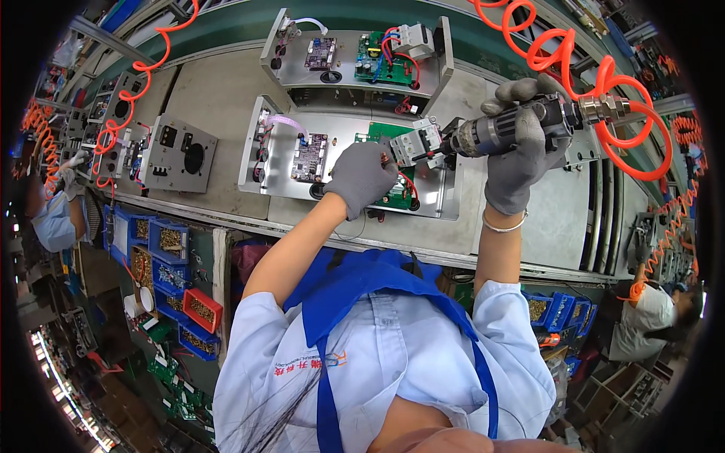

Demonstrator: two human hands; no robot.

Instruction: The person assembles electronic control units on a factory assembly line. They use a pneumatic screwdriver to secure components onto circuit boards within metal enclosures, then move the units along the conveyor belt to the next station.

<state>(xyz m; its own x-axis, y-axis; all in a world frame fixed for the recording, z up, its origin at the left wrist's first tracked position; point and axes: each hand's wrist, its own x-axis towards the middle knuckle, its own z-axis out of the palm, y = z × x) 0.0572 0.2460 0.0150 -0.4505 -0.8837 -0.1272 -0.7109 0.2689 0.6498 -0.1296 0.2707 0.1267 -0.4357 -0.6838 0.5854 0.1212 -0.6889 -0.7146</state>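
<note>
My right hand [521, 155], in a grey glove, is wrapped round a dark pneumatic screwdriver [495, 130] held roughly level. Its tip points left and meets a light-grey circuit breaker [417, 142]. Gloved in grey too, my left hand [362, 175] is closed at the breaker's left side, by red wires; what its fingers pinch is hidden. Both hands are over an open metal chassis [279, 170]. Inside it are a green circuit board [399, 198], partly covered by my left hand, and a smaller purple-grey board [310, 157] with a pale ribbon of wires.
A similar open chassis [355, 75] stands behind. A grey panel box [181, 155] is at left on the metal bench. A coiled orange air hose [638, 162] hangs at right. Blue screw bins [168, 240] and a red bin [202, 309] are at lower left. Other people work at both sides.
</note>
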